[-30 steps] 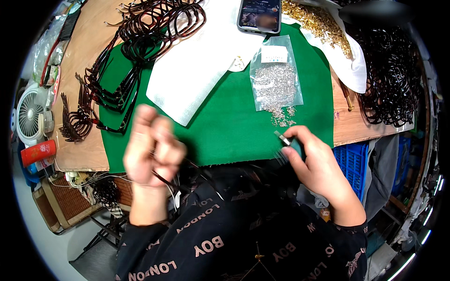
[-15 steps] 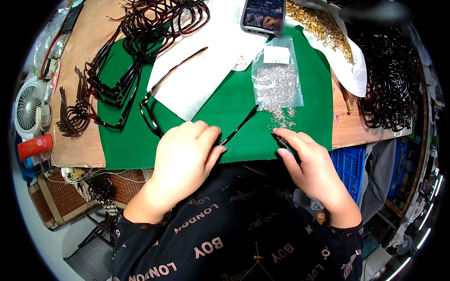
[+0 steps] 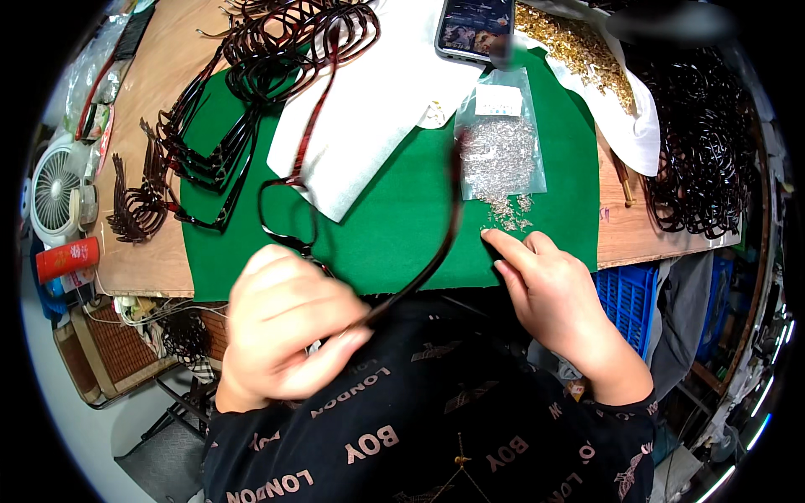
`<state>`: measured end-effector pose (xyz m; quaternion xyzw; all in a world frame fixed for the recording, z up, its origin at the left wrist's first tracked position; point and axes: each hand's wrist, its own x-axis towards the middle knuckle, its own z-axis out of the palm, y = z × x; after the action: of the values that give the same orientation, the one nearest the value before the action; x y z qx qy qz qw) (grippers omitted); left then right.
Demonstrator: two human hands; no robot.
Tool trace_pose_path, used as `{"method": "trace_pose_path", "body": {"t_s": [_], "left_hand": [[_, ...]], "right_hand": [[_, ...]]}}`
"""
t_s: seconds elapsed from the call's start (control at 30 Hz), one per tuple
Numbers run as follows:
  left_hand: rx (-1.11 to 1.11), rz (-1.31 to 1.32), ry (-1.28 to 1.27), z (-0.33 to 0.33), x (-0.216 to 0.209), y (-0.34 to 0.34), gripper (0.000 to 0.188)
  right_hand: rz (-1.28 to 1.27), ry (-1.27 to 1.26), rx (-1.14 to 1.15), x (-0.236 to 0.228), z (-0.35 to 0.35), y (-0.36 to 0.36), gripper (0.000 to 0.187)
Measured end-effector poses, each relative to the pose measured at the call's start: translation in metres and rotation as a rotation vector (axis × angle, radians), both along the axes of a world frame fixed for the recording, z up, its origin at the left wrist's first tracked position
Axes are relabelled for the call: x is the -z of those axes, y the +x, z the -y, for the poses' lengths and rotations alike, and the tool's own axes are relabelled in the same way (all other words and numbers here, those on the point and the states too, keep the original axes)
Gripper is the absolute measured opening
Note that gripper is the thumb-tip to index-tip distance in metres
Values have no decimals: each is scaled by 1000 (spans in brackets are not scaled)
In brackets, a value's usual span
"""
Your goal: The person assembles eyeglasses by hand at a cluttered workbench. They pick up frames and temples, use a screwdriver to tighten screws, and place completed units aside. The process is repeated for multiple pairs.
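Spectacle frame (image 3: 290,182), dark with reddish arms, is held over the near left part of a green mat (image 3: 402,235). One lens rim shows; the rest is hidden by the left hand (image 3: 298,327), whose fingers are curled closed around the frame. One arm reaches far, across a white sheet (image 3: 360,126); the other, blurred, curves right and far, its tip overlapping the left edge of a clear bag (image 3: 496,159).

Small silvery pieces (image 3: 506,210) spill from the bag's near end. The right hand (image 3: 549,281) is just beside them, index finger stretched to the near edge of the spill, the thumb a narrow gap away. Whether these fingers hold or touch anything cannot be told.

Far left lies a heap of similar dark frames (image 3: 293,50). On the far side are a phone (image 3: 474,33) and, to its right, gold-coloured pieces (image 3: 579,54) on white material (image 3: 644,138).
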<state>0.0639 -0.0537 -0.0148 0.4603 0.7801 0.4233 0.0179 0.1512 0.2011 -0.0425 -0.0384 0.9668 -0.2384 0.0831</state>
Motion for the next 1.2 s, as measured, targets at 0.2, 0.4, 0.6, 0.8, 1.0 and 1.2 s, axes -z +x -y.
{"method": "trace_pose_path", "body": {"t_s": [0.2,0.4,0.6,0.8,1.0,1.2], "left_hand": [[621,999,957,-2,31,-8,35],[569,1802,1105,-43,94,19,37],[484,1913,1051,-45,100,21,40],[490,1910,1098,-46,101,21,40],[403,1910,1026,-43,104,26,41],[373,1931,1009,-42,103,25,41]], "right_hand": [[-38,71,-23,0,4,1,31],[-20,43,-47,-3,7,0,30],[-12,295,-125,1,18,3,39],[204,-677,-83,-2,17,-8,31],[937,-1396,210,-14,29,-24,30],[903,-1462,282,-5,35,-17,29]]}}
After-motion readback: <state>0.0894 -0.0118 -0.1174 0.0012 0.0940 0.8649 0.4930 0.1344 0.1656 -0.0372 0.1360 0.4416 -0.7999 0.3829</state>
